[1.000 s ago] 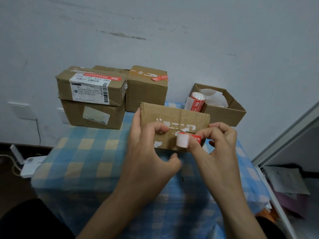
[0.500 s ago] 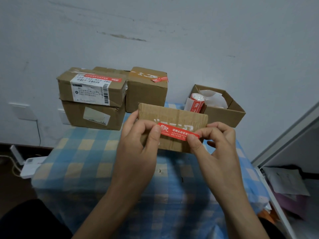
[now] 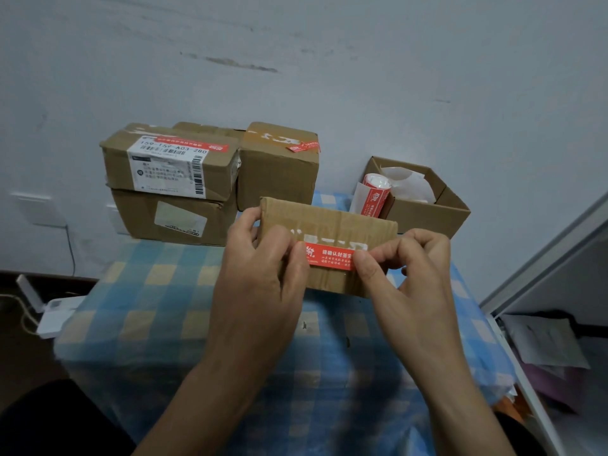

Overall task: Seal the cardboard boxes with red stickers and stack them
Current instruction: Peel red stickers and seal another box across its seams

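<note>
A small flat cardboard box (image 3: 332,222) lies on the checked table, tilted slightly. A red sticker (image 3: 330,256) with white print lies across its top seam. My left hand (image 3: 263,274) grips the box's left end, thumb on the sticker's left end. My right hand (image 3: 408,278) pinches the sticker's right end against the box with thumb and forefinger. Behind, two sealed boxes are stacked, the upper box (image 3: 171,162) on the lower box (image 3: 174,218), with a third sealed box (image 3: 279,166) beside them, each upper face bearing a red sticker.
An open cardboard box (image 3: 427,212) at the back right holds a roll of red stickers (image 3: 375,195) and white backing paper. The blue checked tablecloth (image 3: 158,311) covers the table. A white cabinet edge (image 3: 539,268) stands at the right; a wall is close behind.
The sticker was still half curled with its white backing showing; it is now spread flat and red side up on the box, with both thumbs on its ends.
</note>
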